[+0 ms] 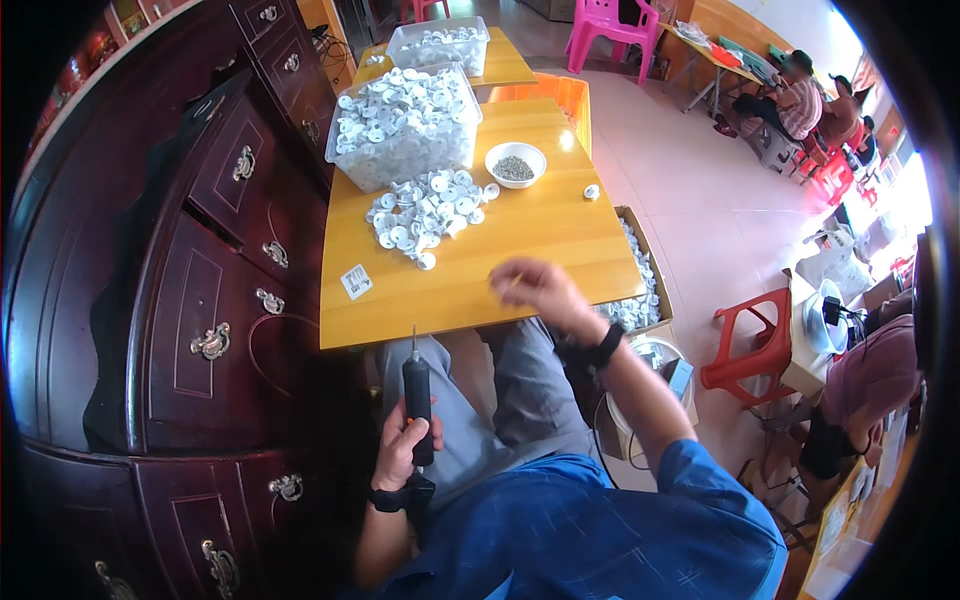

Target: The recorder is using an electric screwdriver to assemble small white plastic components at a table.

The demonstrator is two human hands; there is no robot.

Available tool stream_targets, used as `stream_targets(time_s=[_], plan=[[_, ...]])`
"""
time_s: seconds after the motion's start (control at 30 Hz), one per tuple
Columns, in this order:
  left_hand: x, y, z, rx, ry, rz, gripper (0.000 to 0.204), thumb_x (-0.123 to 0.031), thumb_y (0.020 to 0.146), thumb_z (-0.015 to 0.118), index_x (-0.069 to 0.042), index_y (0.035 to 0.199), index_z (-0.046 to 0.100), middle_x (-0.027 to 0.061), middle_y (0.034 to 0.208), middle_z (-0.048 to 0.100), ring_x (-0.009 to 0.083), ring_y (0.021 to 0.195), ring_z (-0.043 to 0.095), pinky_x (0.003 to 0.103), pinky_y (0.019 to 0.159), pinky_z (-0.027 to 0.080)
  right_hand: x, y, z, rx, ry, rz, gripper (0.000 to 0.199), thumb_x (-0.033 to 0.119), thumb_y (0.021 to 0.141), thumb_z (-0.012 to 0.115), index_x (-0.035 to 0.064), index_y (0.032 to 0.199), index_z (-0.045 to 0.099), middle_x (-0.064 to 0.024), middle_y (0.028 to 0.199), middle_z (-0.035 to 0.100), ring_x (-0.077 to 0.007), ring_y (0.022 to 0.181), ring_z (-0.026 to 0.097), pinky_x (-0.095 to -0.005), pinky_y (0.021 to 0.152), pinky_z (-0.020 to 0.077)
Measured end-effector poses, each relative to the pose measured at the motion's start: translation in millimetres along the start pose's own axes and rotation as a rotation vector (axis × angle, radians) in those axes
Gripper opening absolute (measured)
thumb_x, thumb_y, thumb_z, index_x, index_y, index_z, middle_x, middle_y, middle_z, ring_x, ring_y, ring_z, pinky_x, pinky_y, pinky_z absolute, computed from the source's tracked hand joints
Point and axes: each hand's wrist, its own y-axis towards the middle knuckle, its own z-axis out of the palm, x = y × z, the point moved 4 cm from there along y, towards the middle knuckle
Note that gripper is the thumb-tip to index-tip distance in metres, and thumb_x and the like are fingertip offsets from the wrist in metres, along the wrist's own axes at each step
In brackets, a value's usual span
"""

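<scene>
While the person's left hand (pixel 400 450) is gripping a black cylindrical electric screwdriver (pixel 418 388) with a thin metal bit, its fingers wrapping closely around the handle, the right hand (pixel 546 292) is hovering over a glossy yellow-brown wooden table (pixel 530 235); blur is softening its bent fingers, so whether they are pinching anything cannot be told. Taking the right hand as the dial's centre, the screwdriver is lying between 7 and 8 o'clock, its bit pointing toward 12, a loose heap of white round plastic pieces (pixel 430 210) is spreading at 10, and a translucent rectangular plastic tub (pixel 400 168) of similar pieces is standing at 11. A round white bowl (pixel 515 184) holding small grey metal parts (pixel 514 168) is sitting near 12, and one lone white round piece (pixel 591 192) is resting at 1, near the table's right edge. By inference, a careless sweep toward 12 could be tipping the bowl and scattering its contents; a knock toward 3 could be sending the lone piece over the edge; and, if both hands were converging carelessly, the exposed bit could be jabbing the right fingers.
</scene>
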Motion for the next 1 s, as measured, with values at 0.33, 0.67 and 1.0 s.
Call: stream_targets(time_s=[0.33, 0.67, 1.0], plan=[[25.8, -3.4, -13.7, -0.033, -0.048, -0.022, 0.037, -0.027, 0.092, 0.067, -0.004, 0.117, 0.051, 0.0075, 0.085, 0.061, 0.0154, 0.069, 0.06, 0.029, 0.067, 0.05, 25.9, 140.3, -105.5, -0.464, -0.967, -0.337, 0.016, 0.011, 0.089, 0.059, 0.0057, 0.098, 0.071, -0.0177, 0.097, 0.07, -0.0363, 0.089, 0.068, -0.0418, 0.079, 0.0546], [19.1, -7.3, -25.9, -0.037, -0.061, -0.011, 0.041, -0.033, 0.094, 0.059, -0.003, 0.121, 0.053, 0.0088, 0.084, 0.061, 0.0159, 0.069, 0.06, 0.029, 0.067, 0.051, 6.3, 168.8, -103.8, -0.287, -1.379, -0.015, 0.022, 0.022, 0.091, 0.053, 0.0148, 0.099, 0.072, -0.0183, 0.095, 0.07, -0.0358, 0.091, 0.067, -0.0471, 0.079, 0.0527], [13.2, -3.3, -33.4, -0.025, -0.038, -0.083, 0.039, -0.03, 0.095, 0.049, -0.002, 0.122, 0.054, 0.0111, 0.083, 0.062, 0.0181, 0.069, 0.061, 0.032, 0.068, 0.051, -7.2, 173.8, -116.1, -0.19, -1.437, 0.102, 0.013, 0.022, 0.078, 0.068, 0.0167, 0.089, 0.074, -0.0108, 0.089, 0.072, -0.0298, 0.087, 0.069, -0.0417, 0.076, 0.0538]])
